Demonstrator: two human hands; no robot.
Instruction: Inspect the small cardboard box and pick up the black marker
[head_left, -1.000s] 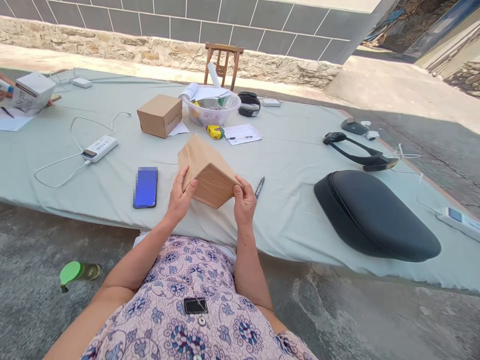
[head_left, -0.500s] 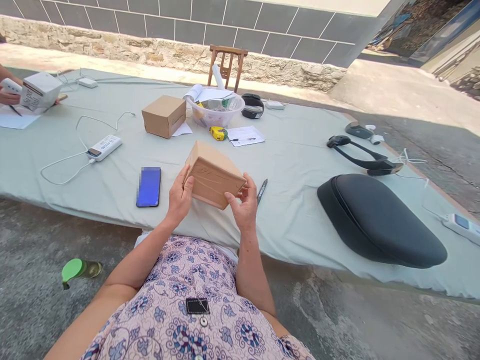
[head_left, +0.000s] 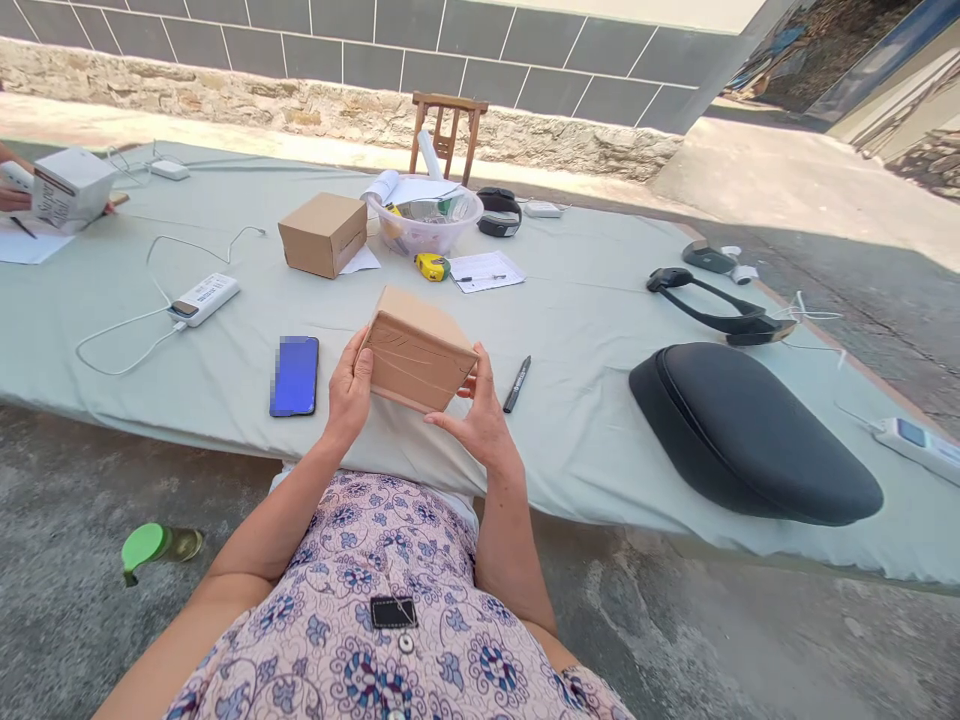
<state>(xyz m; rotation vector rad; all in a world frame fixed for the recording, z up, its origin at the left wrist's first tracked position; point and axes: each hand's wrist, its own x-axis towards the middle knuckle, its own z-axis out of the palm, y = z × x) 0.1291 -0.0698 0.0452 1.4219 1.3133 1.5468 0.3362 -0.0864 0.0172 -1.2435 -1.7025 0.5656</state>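
A brown cardboard box [head_left: 417, 362] is held tilted above the near edge of the cloth-covered table, its marked side facing me. My left hand [head_left: 349, 392] grips its left side, thumb on the near face. At the right end, my right hand [head_left: 478, 412] holds the box's edge, with fingers behind it and the thumb under the lower corner. A black marker [head_left: 517, 384] lies just right of my right hand. To the left of my left hand lies a phone [head_left: 295, 376] with a blue screen.
Another cardboard box [head_left: 323, 234], a plastic basin [head_left: 427, 232], a yellow tape measure [head_left: 432, 266] and a paper [head_left: 487, 272] with a pen stand farther back. A white power bank [head_left: 204, 299] is at left, a black padded cushion [head_left: 754, 432] at right. A co-worker's hand [head_left: 13, 190] shows far left.
The box has turned slightly in my hands. My right hand's thumb has slid from the near face down to the lower corner. The whole view has shifted slightly.
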